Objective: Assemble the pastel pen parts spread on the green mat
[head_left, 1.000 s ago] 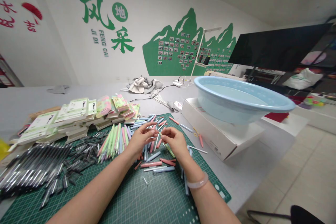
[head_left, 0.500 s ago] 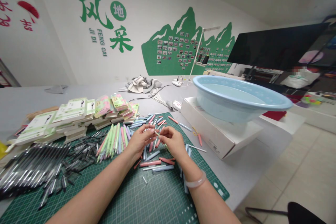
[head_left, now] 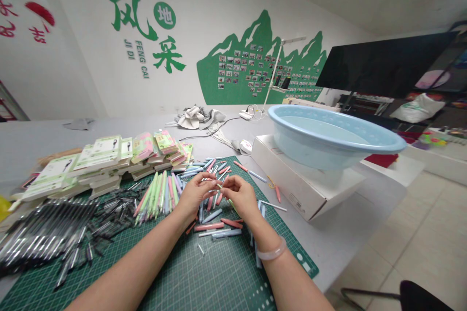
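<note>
My right hand (head_left: 241, 197) is closed round a slim light green pen (head_left: 231, 202), whose narrow end points up and left. At that end the fingertips of my left hand (head_left: 197, 195) are pinched together; whatever small part they grip is hidden. Beneath both hands lie loose blue pen parts (head_left: 212, 216) and red pen parts (head_left: 209, 227), with several white tubes among them. Just left of my left hand rests a row of green, pink and purple pens (head_left: 160, 194). A small clear piece (head_left: 201, 250) lies nearer on the green cutting mat (head_left: 204, 282).
Black pens (head_left: 47, 231) lie in a row at the left, beside a heap of dark pen parts (head_left: 116, 209). Behind them stand stacked paper packs (head_left: 98, 155). To the right, a blue basin (head_left: 314, 148) sits on a white box (head_left: 310, 194). Grey cloths (head_left: 197, 117) lie farther back.
Both hands stay in nearly the same place at the pen's end, with only slight finger movement. The surrounding pens and parts look unchanged.
</note>
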A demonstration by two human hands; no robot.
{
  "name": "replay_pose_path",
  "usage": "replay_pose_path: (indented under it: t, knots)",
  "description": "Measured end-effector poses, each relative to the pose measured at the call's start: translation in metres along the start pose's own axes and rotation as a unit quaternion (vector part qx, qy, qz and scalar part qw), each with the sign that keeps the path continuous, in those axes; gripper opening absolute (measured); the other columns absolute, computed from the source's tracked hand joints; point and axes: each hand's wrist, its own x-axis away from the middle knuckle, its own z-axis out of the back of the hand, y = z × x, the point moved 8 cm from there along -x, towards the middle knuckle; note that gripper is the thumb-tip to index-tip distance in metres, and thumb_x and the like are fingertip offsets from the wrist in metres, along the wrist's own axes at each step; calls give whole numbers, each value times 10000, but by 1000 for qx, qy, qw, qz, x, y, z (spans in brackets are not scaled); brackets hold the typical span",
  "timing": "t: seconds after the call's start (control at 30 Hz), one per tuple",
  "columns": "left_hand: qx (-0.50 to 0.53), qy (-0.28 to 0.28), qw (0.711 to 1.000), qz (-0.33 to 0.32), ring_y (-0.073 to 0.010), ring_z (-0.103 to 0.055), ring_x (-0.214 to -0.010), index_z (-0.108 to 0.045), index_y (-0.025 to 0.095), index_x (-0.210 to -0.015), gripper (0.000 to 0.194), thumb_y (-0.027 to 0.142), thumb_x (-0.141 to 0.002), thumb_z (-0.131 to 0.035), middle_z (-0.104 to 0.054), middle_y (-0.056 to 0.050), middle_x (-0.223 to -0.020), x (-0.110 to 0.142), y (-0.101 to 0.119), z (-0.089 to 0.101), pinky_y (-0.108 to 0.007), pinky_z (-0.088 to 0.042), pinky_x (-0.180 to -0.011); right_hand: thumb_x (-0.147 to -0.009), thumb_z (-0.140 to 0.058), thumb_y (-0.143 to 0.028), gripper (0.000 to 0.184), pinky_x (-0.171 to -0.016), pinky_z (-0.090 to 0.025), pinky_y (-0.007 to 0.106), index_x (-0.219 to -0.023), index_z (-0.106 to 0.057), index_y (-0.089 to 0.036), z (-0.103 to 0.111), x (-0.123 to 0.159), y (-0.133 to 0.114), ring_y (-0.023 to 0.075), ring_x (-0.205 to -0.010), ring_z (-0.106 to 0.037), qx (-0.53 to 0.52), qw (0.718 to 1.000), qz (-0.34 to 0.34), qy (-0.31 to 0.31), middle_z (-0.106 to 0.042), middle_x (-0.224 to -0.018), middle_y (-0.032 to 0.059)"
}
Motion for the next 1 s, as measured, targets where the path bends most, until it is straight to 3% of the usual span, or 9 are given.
replay_pose_path:
  t: [0.3,0.47,0.77,1.0]
  knots:
    - [54,6,997,51,-102,-613,-705,-619,151,-833,275,262,-619,-753,-637,-11,-774,2,-16,-4,-218,-493,-665,-623,-707,-244,170,-561,-487,291,-764,-624,-198,-1,1,-7,167,-556,-616,-43,999,3,-19,-650,-679,-6]
    - [35,-78,994,73,-99,-600,-698,-616,145,-820,240,280,-661,-734,-649,-34,-782,7,-18,-19,-210,-486,-639,-641,-716,-271,182,-622,-488,286,-789,-663,-180,3,-1,-3,149,-598,-606,-95,995,-7,-23,-663,-713,9]
    - [-29,-88,996,18,-122,-594,-685,-581,151,-822,260,304,-663,-717,-622,-9,-759,7,-11,-21,-240,-496,-608,-661,-683,-237,133,-564,-442,246,-770,-706,-165,2,0,-7,131,-580,-572,-49,998,3,-33,-662,-689,16]
    - [-82,-70,994,-31,-114,-585,-603,-551,157,-811,240,313,-684,-683,-603,16,-702,4,-1,-18,-226,-483,-546,-685,-645,-205,194,-626,-456,262,-864,-709,-166,1,-3,2,137,-625,-582,-53,998,3,-45,-695,-795,41]
